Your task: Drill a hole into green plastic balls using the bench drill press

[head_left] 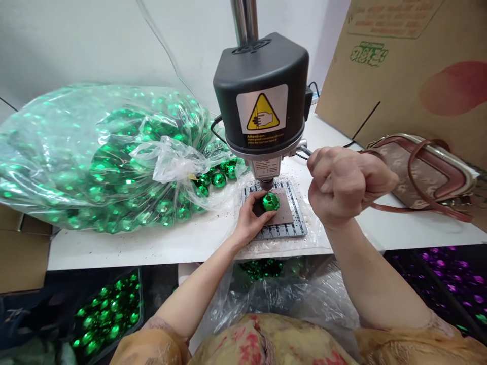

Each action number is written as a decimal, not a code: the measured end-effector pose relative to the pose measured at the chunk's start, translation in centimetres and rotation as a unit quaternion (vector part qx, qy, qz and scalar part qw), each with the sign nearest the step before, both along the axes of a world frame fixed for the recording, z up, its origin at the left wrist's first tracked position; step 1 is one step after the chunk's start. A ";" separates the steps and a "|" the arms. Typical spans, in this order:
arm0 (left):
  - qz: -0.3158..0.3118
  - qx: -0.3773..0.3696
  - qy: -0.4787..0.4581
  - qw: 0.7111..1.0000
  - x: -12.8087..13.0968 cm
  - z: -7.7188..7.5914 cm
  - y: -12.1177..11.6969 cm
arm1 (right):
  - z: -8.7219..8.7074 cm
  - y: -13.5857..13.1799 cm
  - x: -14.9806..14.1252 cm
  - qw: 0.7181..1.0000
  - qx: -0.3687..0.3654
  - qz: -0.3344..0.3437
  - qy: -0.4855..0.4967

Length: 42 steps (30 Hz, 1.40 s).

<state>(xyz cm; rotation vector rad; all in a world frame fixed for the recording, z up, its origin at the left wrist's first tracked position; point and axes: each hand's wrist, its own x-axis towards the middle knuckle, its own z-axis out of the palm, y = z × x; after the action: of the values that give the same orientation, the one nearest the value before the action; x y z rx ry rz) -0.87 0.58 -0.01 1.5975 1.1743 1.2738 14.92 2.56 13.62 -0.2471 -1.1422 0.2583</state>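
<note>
A shiny green faceted ball (271, 202) sits on the small drill press's base plate (300, 227), right under the chuck (265, 183). My left hand (251, 219) pinches the ball between thumb and fingers from the left side. Higher up on the right, my right hand (338, 182) is closed in a fist around the press's feed lever (303, 148), most of which the fingers hide. Above the plate hangs the black drill head (262, 91) with a yellow warning label. Whether the bit touches the ball I cannot tell.
A large clear bag (114, 162) of green balls lies on the white table (152, 248) at left. A brown handbag (418, 172) and a cardboard box (411, 66) stand at right. Below the edge are a crate of green balls (110, 314) and purple balls (456, 274).
</note>
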 end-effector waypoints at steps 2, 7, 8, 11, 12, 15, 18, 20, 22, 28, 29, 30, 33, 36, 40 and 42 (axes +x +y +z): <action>-0.003 -0.003 -0.003 1.000 0.0 -0.1 0.0 | -0.2 0.1 0.0 1.000 0.012 0.001 0.002; -0.006 -0.005 -0.003 1.000 -0.1 -0.1 0.1 | -0.8 0.3 0.1 0.999 0.041 0.016 -0.009; -0.006 -0.004 -0.003 1.000 -0.1 -0.1 0.1 | -0.9 0.3 0.1 0.999 0.046 0.018 -0.012; -0.001 -0.004 -0.003 1.000 0.0 -0.1 0.0 | -1.1 0.5 0.2 0.997 0.068 0.021 -0.016; 0.000 -0.005 -0.002 1.000 0.0 0.0 0.0 | -1.1 0.5 0.2 0.997 0.076 0.021 -0.016; 0.001 -0.004 -0.003 1.000 0.1 0.0 0.0 | -1.5 0.8 0.3 0.996 0.088 0.022 -0.019; 0.007 -0.008 -0.005 1.000 0.1 0.0 0.0 | -2.3 0.9 0.4 0.995 0.097 0.011 -0.028; 0.009 -0.011 -0.004 1.000 0.0 -0.2 0.0 | -2.7 0.8 0.3 0.994 0.099 0.001 -0.033; 0.010 -0.010 -0.004 1.000 0.0 -0.4 0.0 | -2.6 0.6 0.2 0.997 0.079 -0.004 -0.027; 0.030 0.011 -0.002 0.999 0.2 -0.5 0.1 | 2.9 -0.1 -0.3 0.995 -0.096 -0.013 0.031; 0.038 0.017 0.003 0.999 0.2 -0.3 0.0 | 3.9 -0.1 -0.3 0.991 -0.128 0.007 0.022; 0.049 0.025 0.011 0.998 0.2 0.0 -0.2 | 4.8 0.0 -0.3 0.988 -0.151 0.018 0.019; 0.090 0.085 0.066 0.990 -0.2 0.8 -1.9 | 6.1 0.5 -0.2 0.985 -0.165 0.038 0.017; 0.038 0.190 0.147 0.970 -1.5 0.6 -5.3 | 5.9 0.8 -0.2 0.987 -0.154 0.045 0.024; -0.132 0.323 0.345 0.871 -4.1 -2.3 -11.0 | 5.6 0.8 -0.2 0.989 -0.139 0.047 0.022; -0.194 0.316 0.471 0.800 -5.3 -3.9 -13.2 | 5.5 0.8 -0.1 0.990 -0.135 0.044 0.021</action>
<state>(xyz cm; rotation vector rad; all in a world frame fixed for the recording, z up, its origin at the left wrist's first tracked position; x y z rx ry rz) -6.20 -12.57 -3.87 2.9967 0.8527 0.5569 14.78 3.38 19.17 -0.4291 -1.0770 0.4964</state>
